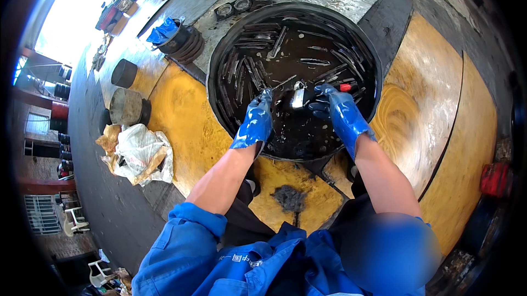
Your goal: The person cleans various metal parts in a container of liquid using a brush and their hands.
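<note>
A large round black tub (212,85) stands before me, holding dark, oily liquid and many long, dark, wet strips (279,42). Both my hands wear blue rubber gloves and are over its near half. My left hand (258,117) is closed, its fingertips pinched together beside a thin dark strip (285,82); what is between them is hard to make out. My right hand (343,110) curls around a hand tool with a red handle end (345,87). Between my hands is a pale, shiny flat piece (298,97), seemingly the tool's head. The fingers partly hide the tool.
Left of the tub lies a crumpled white plastic bag (140,153), near metal cans (125,106). A dark bucket (178,41) with blue plastic stands at the upper left. Square parts with round holes (242,4) lie beyond the tub. A red container (495,179) is at far right.
</note>
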Demonstrator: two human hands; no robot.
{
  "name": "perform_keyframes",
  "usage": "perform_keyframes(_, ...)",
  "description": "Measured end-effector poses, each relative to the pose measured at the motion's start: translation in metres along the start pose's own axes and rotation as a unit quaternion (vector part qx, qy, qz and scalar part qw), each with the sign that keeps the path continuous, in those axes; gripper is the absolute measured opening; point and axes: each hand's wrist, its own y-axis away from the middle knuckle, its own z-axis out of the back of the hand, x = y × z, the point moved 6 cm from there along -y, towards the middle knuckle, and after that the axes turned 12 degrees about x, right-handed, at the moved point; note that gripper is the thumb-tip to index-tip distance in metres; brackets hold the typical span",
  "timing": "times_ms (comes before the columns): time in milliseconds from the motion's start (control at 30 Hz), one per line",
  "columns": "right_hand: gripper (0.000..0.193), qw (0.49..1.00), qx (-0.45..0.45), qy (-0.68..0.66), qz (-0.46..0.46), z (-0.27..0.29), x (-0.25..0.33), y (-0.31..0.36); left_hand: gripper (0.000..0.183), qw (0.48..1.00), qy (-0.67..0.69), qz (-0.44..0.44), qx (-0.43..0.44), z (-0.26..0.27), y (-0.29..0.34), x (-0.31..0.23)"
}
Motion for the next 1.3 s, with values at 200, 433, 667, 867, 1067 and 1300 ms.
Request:
perform_keyframes(200,0.026,0.981,-0.026,-0.162,-0.104,0.009,-0.032,-0.026,0.028,0.947,-0.309,-0.092,0.007,-0.02,0.012,-0.033)
perform_keyframes(433,0.029,0.996,0.054,-0.029,-0.06,-0.016,-0.032,-0.005,0.03,0.996,-0.072,-0.045,0.02,-0.023,0.018,-0.04)
perform_keyframes(667,0.026,0.881,-0.034,0.47,0.055,-0.03,-0.008,0.001,0.035,0.985,-0.171,-0.016,0.023,-0.021,0.017,-0.042)
perform_keyframes(867,0.027,0.677,0.01,0.71,0.192,-0.059,-0.009,0.014,0.028,0.99,-0.131,-0.04,0.029,-0.014,0.011,-0.028)
perform_keyframes(1067,0.031,0.465,0.091,0.789,0.392,-0.077,-0.013,0.04,0.028,0.995,-0.103,0.005,0.016,-0.014,0.017,-0.035)
perform_keyframes(1300,0.029,0.523,0.061,0.761,0.38,-0.074,-0.006,0.043,0.023,0.988,-0.154,-0.014,0.031,-0.018,0.021,-0.036)
